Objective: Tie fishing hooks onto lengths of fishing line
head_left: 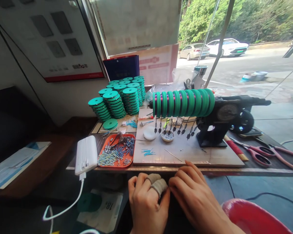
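Observation:
Both my hands are low in front of the table edge, close together. My left hand [146,201] is curled, with grey cloth wraps on two fingertips, and its fingers are closed. My right hand [195,195] touches it, fingers bent and pinched toward the left fingertips; anything held between them is too small to make out. Above, a black winding machine [224,117] carries a row of green spools [183,102] with small weighted lines hanging from them.
Stacks of green spools [119,99] stand at the back left. An orange tray [117,150] holds several small blue and metal parts. A white power bank [86,155] with cable lies at the left edge. Red-handled scissors [258,154] lie right. A red bowl [254,217] sits below.

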{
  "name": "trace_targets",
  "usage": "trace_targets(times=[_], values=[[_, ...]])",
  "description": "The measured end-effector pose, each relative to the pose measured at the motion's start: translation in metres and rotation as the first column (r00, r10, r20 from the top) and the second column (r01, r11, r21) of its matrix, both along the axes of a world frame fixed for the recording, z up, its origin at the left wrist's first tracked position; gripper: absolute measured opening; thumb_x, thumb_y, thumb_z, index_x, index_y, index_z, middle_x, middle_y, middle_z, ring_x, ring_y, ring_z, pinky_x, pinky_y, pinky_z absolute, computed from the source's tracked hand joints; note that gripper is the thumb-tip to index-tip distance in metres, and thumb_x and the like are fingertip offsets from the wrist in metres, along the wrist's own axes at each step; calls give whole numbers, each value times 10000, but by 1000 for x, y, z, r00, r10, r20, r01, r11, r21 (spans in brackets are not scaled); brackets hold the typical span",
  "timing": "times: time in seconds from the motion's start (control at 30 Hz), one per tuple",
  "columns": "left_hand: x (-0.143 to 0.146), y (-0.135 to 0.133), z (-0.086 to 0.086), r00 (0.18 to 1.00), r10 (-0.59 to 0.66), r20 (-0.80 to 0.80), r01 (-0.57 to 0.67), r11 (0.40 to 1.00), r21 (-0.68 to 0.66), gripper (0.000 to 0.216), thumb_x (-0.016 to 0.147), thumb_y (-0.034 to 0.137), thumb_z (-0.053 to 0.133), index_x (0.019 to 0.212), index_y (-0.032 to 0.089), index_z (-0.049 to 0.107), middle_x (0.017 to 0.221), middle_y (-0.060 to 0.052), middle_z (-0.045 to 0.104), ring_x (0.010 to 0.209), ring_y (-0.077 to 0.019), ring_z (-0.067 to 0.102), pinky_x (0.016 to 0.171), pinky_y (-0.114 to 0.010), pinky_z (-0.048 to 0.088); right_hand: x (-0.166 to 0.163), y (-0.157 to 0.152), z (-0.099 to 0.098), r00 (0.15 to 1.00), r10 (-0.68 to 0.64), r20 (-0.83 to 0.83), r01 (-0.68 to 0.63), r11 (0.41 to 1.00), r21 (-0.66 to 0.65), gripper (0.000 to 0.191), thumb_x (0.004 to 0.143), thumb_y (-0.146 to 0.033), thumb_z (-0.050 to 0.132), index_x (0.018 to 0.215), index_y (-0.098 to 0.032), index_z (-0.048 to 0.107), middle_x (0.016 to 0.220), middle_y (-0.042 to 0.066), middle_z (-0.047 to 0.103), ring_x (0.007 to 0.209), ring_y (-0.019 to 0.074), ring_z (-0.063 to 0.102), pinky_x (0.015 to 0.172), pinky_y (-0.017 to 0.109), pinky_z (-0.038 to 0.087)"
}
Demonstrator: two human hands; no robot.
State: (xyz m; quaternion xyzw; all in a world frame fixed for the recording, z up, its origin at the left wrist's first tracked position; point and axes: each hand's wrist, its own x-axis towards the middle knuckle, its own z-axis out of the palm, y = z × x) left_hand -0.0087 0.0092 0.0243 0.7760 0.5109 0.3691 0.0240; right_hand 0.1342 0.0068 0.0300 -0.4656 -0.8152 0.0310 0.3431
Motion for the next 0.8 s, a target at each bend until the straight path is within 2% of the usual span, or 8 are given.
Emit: trace_targets(times=[0.1, 0.2, 0.33, 0.5, 0.63, 0.8], values=[[-2, 2, 1, 1000, -9, 18, 9, 999, -32, 80, 673, 166, 668, 680, 243, 647, 704, 22, 692, 668, -186, 557, 673, -355, 334, 2, 1, -1, 998, -1, -59, -2, 999, -41, 183, 836, -120, 404, 744, -204, 539, 679, 7, 546, 742, 181, 493, 916, 452, 349], [-6, 4, 4, 999, -47, 22, 50, 988, -143, 178, 633, 201, 713, 792, 258, 657, 790, 4, 698, 748, -219, 573, 691, -369, 360, 5, 2, -1, 993, -5, -120, -7, 994, -105, 151, 818, -92, 432, 765, -197, 527, 699, 6, 539, 749, 173, 495, 903, 453, 346], [-10, 6, 9, 992, -128, -6, 123, 964, -237, 114, 715, 185, 638, 803, 255, 658, 795, -6, 688, 762, -215, 571, 705, -375, 368, 6, 2, 0, 989, 20, -148, -39, 992, -124, 144, 807, -80, 455, 758, -194, 528, 700, 5, 543, 758, 174, 496, 899, 459, 341], [-9, 7, 9, 992, -129, 7, 127, 969, -213, 83, 719, 163, 629, 712, 243, 650, 714, 6, 673, 717, -196, 562, 702, -369, 357, 3, 0, 0, 984, 21, -175, -44, 990, -132, 143, 808, -101, 459, 753, -204, 542, 689, 4, 556, 747, 175, 506, 872, 443, 378], [-9, 6, 9, 993, -114, 6, 113, 972, -207, 95, 704, 163, 646, 718, 256, 655, 711, 13, 676, 712, -194, 566, 706, -370, 350, 5, 0, 0, 989, 7, -148, -25, 992, -120, 133, 804, -97, 465, 810, -205, 542, 736, 7, 580, 790, 178, 523, 911, 451, 354], [-5, 5, 12, 995, -99, 10, 99, 982, -163, 93, 680, 151, 661, 673, 244, 650, 677, 17, 670, 684, -183, 564, 694, -362, 351, 3, 1, 0, 990, 10, -139, -24, 995, -99, 171, 829, -112, 422, 738, -202, 537, 679, 9, 559, 752, 178, 518, 879, 444, 381]])
